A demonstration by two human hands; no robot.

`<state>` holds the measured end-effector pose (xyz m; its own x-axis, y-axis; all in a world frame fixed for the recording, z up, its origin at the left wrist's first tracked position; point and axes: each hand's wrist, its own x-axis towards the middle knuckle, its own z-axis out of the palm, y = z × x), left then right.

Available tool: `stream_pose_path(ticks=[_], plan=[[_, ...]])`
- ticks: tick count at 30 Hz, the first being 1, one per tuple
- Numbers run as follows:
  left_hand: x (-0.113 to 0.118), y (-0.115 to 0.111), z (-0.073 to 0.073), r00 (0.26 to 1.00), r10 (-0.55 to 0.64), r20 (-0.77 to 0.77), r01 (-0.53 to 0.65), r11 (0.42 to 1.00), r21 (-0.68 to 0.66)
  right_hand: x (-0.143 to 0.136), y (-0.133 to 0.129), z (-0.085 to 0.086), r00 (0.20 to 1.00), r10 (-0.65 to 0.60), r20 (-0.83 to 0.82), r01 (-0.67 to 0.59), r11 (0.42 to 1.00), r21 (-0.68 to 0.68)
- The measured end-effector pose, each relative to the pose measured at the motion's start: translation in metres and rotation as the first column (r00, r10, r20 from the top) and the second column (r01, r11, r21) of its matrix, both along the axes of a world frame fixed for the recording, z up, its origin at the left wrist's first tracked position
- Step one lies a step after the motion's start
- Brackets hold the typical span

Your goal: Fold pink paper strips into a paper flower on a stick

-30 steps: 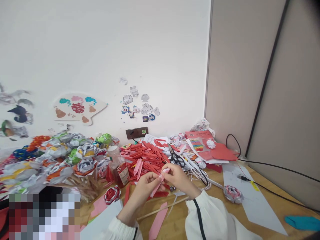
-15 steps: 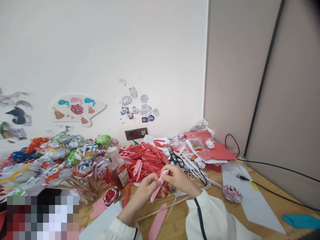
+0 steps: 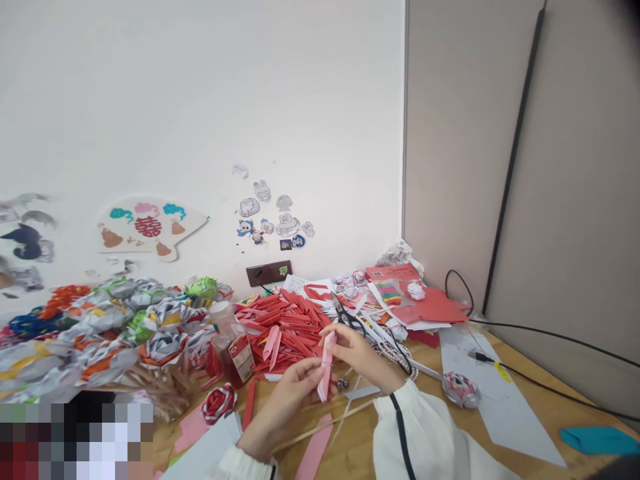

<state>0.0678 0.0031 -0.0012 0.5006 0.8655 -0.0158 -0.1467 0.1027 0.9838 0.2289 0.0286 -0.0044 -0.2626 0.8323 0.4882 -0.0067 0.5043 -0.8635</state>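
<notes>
A folded pink paper strip is pinched between both hands, standing nearly upright above the table. My left hand grips its lower left side, fingers closed. My right hand holds its upper end from the right. Behind them lies a large heap of folded red strips, with a few pink ones on it. Black-handled scissors rest just beyond my right hand. Below the hands, another pink strip and a thin wooden stick lie on the wooden table.
Many paper flowers crowd the left, beside a labelled glue bottle. A red rolled flower is near the white sheets. Right of my hands are a pink-grey flower, a string of pearls and black cables.
The pink strip has turned more upright between the hands, and its folded face shows more. The fingers have shifted along it. The whole view has moved slightly.
</notes>
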Motion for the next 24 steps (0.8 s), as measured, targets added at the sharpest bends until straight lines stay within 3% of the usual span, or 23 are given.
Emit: stream_pose_path(ticks=[3,6,9,13,19,24], plan=[[-0.001,0.007,-0.007,0.99,0.124,-0.067,-0.115,0.985,0.132,0.002,0.001,0.0,0.989,-0.112,0.096,0.096,0.983,0.154],[-0.004,0.014,-0.013,0.95,0.306,-0.069,-0.277,0.921,0.273,0.003,0.001,0.001,0.925,-0.324,0.201,0.23,0.894,0.384],[-0.006,0.018,-0.016,0.901,0.431,-0.057,-0.391,0.861,0.324,0.003,-0.001,-0.001,0.847,-0.449,0.285,0.236,0.798,0.554],[-0.009,0.019,-0.017,0.849,0.527,-0.042,-0.491,0.815,0.308,-0.001,-0.003,-0.006,0.766,-0.548,0.336,0.205,0.704,0.68],[-0.009,0.021,-0.019,0.879,0.476,-0.027,-0.457,0.856,0.241,-0.016,-0.008,-0.01,0.672,-0.583,0.456,0.263,0.764,0.589],[-0.017,0.025,-0.019,0.955,0.283,-0.086,-0.259,0.941,0.218,-0.014,-0.01,-0.005,0.648,-0.521,0.556,0.179,0.813,0.554]])
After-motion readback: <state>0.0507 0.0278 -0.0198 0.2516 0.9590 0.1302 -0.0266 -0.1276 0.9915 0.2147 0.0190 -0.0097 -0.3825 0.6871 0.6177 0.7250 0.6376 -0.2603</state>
